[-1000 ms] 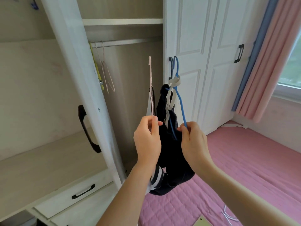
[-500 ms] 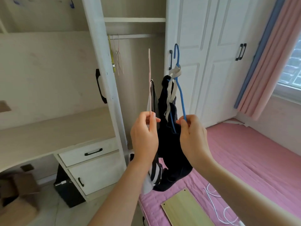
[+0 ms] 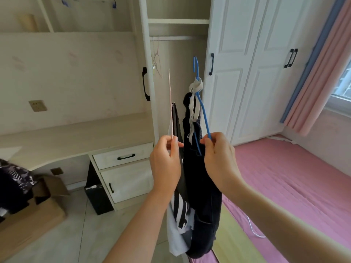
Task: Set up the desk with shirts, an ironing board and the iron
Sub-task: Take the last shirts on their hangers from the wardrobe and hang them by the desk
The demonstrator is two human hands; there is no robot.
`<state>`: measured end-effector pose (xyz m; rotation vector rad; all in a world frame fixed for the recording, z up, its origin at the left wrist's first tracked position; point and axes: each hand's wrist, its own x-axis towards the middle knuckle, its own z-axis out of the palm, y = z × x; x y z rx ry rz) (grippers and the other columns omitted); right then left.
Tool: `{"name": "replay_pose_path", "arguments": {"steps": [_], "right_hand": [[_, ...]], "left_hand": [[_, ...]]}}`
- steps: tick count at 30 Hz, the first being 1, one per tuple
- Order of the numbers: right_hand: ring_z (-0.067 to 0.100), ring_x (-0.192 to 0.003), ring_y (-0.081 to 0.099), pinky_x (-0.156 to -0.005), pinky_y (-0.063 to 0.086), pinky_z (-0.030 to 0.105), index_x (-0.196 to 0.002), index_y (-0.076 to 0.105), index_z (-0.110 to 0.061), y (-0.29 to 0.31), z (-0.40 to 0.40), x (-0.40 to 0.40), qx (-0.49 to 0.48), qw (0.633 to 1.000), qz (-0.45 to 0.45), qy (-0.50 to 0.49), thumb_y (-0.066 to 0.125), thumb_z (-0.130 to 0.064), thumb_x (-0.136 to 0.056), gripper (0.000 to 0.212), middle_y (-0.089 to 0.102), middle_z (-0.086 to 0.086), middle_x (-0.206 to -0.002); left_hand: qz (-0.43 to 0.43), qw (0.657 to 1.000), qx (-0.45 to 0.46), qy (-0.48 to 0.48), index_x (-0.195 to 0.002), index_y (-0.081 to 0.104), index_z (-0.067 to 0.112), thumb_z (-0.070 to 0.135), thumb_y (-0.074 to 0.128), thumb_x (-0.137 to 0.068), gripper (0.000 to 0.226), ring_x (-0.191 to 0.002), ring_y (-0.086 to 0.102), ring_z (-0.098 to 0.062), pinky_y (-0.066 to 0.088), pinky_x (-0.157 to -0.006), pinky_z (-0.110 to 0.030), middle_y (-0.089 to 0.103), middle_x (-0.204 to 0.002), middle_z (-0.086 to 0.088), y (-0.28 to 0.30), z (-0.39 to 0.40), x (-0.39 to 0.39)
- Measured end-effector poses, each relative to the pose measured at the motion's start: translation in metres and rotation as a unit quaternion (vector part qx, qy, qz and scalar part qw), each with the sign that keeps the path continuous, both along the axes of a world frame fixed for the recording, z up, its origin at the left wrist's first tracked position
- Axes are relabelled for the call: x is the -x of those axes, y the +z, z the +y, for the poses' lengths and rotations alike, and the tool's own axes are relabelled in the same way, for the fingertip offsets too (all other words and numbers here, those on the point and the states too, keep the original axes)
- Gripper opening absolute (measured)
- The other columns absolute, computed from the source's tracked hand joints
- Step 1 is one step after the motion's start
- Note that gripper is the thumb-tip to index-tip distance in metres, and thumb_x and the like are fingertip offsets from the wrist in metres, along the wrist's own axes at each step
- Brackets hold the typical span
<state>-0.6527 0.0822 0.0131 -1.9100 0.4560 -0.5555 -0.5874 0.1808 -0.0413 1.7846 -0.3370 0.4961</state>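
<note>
Hangers (image 3: 203, 114) stand upright, shirts (image 3: 204, 186) hanging below pinching hands (image 3: 166, 164).

A bedroom in a home.

White panelled wardrobe doors (image 3: 252, 76) stand beside an open hanging bay with a rail (image 3: 178, 38). A built-in pale wood desk (image 3: 76, 135) with a drawer (image 3: 123, 155) sits to the left. A pink quilted mattress (image 3: 284, 179) lies below pink curtains (image 3: 319, 73) at a window (image 3: 343, 78).
</note>
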Motion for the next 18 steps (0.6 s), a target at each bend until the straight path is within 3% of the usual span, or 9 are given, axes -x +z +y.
{"name": "replay_pose_path", "arguments": {"steps": [6,9,18], "right_hand": [[0.01,-0.064,0.045,-0.049,0.04,0.018,-0.102,0.052,-0.016,-0.003,0.059,0.021,0.024,1.0,-0.002,0.011,0.038,-0.023,-0.102,0.016,0.05,-0.006,-0.083],[0.011,-0.069,0.049,-0.055,0.043,0.023,-0.103,0.053,-0.015,-0.007,0.093,0.026,0.03,0.999,0.007,0.012,0.039,-0.024,-0.102,0.017,0.051,-0.006,-0.086],[0.009,-0.061,0.044,-0.042,0.038,0.014,-0.102,0.051,-0.016,-0.022,0.204,0.039,0.038,0.998,0.015,0.043,0.039,-0.023,-0.102,0.014,0.052,-0.003,-0.082]], "left_hand": [[0.016,1.0,0.007,0.004,-0.09,0.061,0.017,0.03,0.048,-0.099,0.021,-0.057,0.051,-0.003,0.042,-0.058,-0.025,0.067,-0.078,0.012,-0.013,0.059,0.019],[0.017,1.0,0.009,0.006,-0.09,0.062,0.017,0.03,0.048,-0.099,0.021,-0.051,0.047,-0.004,0.04,-0.055,-0.024,0.068,-0.078,0.01,-0.014,0.093,0.026],[0.03,0.999,-0.001,0.022,-0.092,0.062,0.014,0.029,0.048,-0.1,0.022,-0.049,0.048,-0.001,0.038,-0.054,-0.018,0.068,-0.079,0.01,-0.019,0.208,0.043]]}}
